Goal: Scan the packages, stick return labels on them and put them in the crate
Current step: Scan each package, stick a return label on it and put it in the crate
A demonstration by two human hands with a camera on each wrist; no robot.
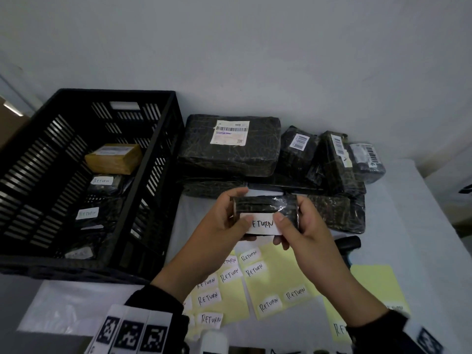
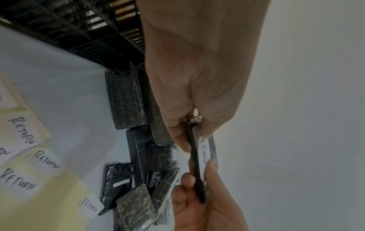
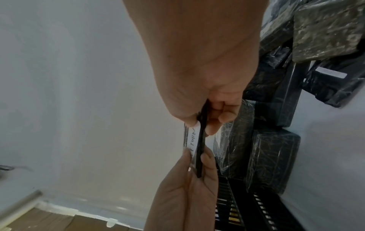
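Pinched between left hand point(image 1: 224, 221) and right hand point(image 1: 301, 226): thin package point(image 1: 265, 204), raised above table, thumbs pressing return label point(image 1: 263, 224) flat. Labelling step, probably. Next: leftward into crate point(image 1: 153, 159).

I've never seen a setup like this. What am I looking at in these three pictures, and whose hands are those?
No machine here: a person works with bare hands and wears three cameras. The big picture comes from a camera on the head, looking down; the other two come from cameras on each wrist, looking along the hand.

The left hand and the right hand grip a small black-wrapped package by its ends. A white label reading RETURN sits on it under both thumbs, as if being pressed on.

On the white table lie yellow sheets of more RETURN stickers, a pile of wrapped packages with barcodes, and a dark object, perhaps the scanner. The black crate on the left already holds labelled packages.
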